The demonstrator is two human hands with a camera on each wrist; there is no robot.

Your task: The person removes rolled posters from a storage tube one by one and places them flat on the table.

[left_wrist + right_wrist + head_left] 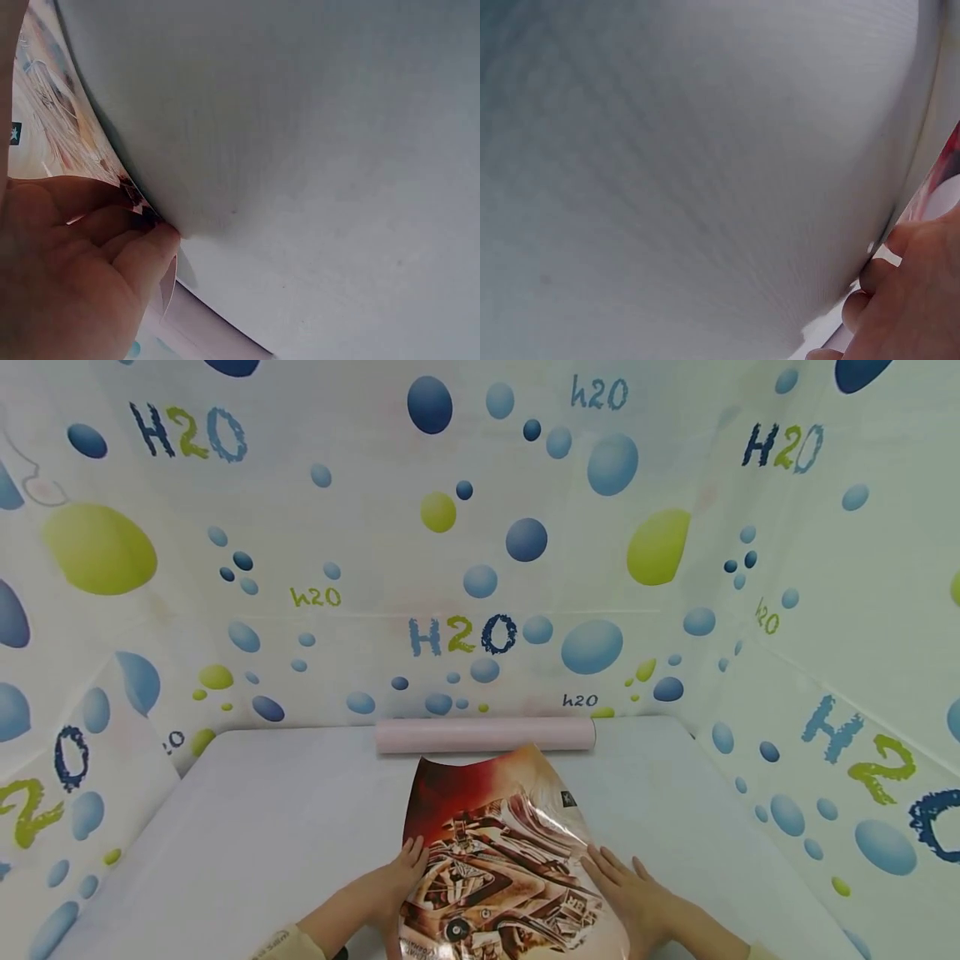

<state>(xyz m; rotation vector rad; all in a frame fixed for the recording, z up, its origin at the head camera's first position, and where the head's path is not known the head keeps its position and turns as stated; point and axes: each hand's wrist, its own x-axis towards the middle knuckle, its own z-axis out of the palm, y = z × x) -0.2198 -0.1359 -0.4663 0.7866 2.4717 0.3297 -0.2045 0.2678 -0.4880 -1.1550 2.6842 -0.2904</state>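
A glossy poster (517, 877) with a red, brown and cream picture of machinery stretches from the near edge of the head view over the white table. My left hand (401, 881) grips its left edge, the fingers bent along that edge in the left wrist view. On the opposite side, my right hand (633, 893) holds the right edge. The right fingers (877, 274) curl at the poster's border in the right wrist view. Between the hands the sheet bows, and its far corners curve up. Both thumbs are mostly hidden.
A pale pink roll (486, 736) lies crosswise at the back of the white table (300, 810), just beyond the poster's far end. White sheeting (375, 560) printed with blue and green drops and "H2O" closes off the back and both sides.
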